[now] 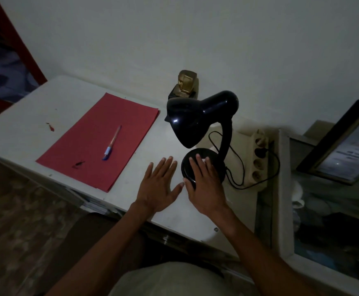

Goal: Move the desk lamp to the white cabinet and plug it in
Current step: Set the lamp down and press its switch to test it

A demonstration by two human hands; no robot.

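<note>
**Lamp on the white surface, right hand laid on its base**

The black desk lamp (204, 133) is seen right of the frame's centre, standing upright on the white surface (24, 133), its shade tipped down toward the lower left and its curved neck rising from the round base. The right hand (204, 184) is laid over the near part of that base, fingers spread across the top and the thumb pressed at the near rim; the grip is loose and flat, not closed around anything. The left hand (159, 184) is held flat and released on the surface just left of the base, its thumb nearly meeting the right thumb.

The lamp's black cord (236, 159) is looped behind the base toward a cream power strip (257, 159) at the right edge of the surface, where a dark plug is seated in one socket.

At centre left, a red sheet of paper (97, 142) is laid out with a pen (112, 143) on it. A small gold figurine (186, 83) is set by the wall behind the shade. A framed picture (345, 144) is propped at the right edge of the frame.
</note>
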